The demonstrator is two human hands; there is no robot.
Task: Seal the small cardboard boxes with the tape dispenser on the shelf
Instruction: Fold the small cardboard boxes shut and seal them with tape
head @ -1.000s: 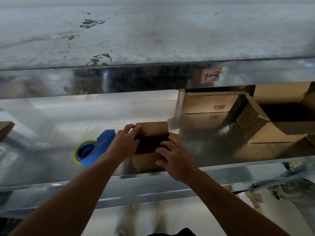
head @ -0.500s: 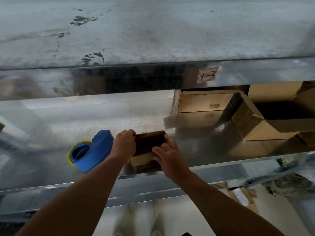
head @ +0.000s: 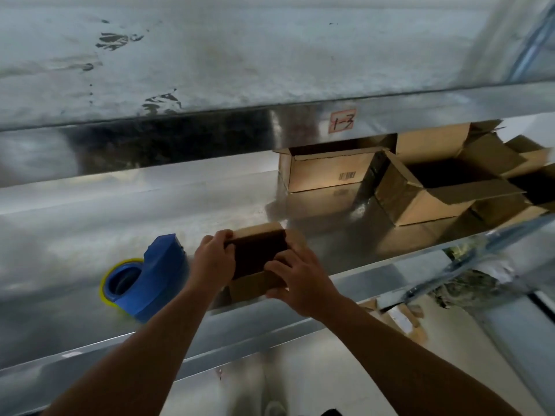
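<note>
A small brown cardboard box (head: pixel 258 256) sits near the front edge of the shiny metal shelf (head: pixel 90 211). My left hand (head: pixel 211 262) grips its left end, fingers curled over the top edge. My right hand (head: pixel 295 280) holds its right side, fingers lying across the top and thumb at the front. The box's top looks dark; whether its flaps are closed I cannot tell. A blue tape dispenser (head: pixel 150 280) with a yellow-rimmed roll lies on the shelf just left of my left hand, untouched.
Several open cardboard boxes (head: pixel 426 190) stand at the back right of the shelf, one bearing a barcode (head: pixel 327 172). An upper shelf beam with a "1-3" label (head: pixel 342 121) hangs overhead. Below the shelf at right lie scraps and clutter (head: pixel 468 283).
Both hands shifted from resting on the box's top to gripping its ends. The box has drawn a little toward the shelf's front edge. The dispenser has not moved.
</note>
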